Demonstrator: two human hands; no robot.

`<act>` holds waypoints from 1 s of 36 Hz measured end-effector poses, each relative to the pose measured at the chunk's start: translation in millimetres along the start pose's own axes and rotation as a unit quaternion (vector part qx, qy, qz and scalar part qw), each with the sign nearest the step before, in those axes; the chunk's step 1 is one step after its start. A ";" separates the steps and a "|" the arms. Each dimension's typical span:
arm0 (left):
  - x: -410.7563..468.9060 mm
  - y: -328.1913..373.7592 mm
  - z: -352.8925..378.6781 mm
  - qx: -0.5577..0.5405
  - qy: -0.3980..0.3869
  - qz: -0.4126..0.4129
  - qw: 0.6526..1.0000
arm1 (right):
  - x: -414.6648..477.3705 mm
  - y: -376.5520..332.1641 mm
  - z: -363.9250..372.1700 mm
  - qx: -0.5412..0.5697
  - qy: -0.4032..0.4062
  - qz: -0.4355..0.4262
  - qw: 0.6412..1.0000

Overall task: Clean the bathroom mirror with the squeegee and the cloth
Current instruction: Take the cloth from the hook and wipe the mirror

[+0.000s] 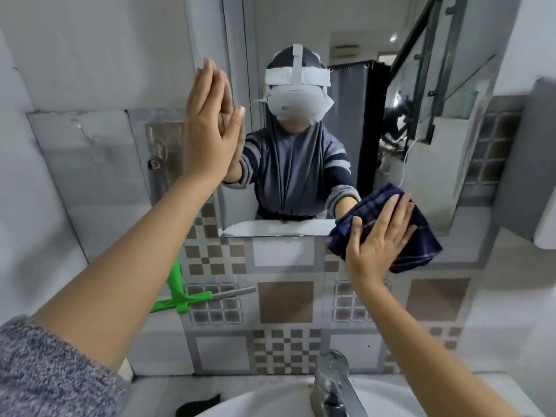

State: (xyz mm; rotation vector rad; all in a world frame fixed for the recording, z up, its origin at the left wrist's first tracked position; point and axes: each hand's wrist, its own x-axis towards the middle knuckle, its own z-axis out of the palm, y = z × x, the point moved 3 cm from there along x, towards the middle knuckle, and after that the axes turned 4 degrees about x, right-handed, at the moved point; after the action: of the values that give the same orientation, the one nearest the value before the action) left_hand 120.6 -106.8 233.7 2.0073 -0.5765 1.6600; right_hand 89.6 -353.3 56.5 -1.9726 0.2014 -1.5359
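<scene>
My right hand (379, 236), fingers spread, presses the soft, limp cloth (391, 227) flat against the mirror (301, 176) — fragile; my left hand (207, 127), fingers together, braces the glass.

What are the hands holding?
The right hand presses the cloth flat under its palm at the mirror's lower corner. The left hand holds nothing.
</scene>
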 end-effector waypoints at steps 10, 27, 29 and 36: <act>-32.2 -5.8 -10.8 0.017 -0.040 0.036 0.998 | -45.8 -76.7 50.6 -0.016 -0.093 -0.214 0.972; -124.3 -14.0 -32.7 -0.029 -0.056 -0.076 0.995 | -66.7 -117.2 66.4 -0.055 -0.136 -0.372 0.916; -137.5 -12.8 -34.4 -0.048 -0.048 -0.110 0.992 | -67.6 -115.9 66.8 -0.056 -0.134 -0.385 0.911; -162.2 -9.1 -30.1 -0.085 -0.078 -0.180 0.977 | -67.3 -114.4 66.5 -0.035 -0.126 -0.393 0.910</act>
State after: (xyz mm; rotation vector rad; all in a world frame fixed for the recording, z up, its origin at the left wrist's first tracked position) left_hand 73.1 -77.7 78.2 1.9875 -0.3648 1.2083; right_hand 101.2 -205.3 56.0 -2.4366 -0.7469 -1.7039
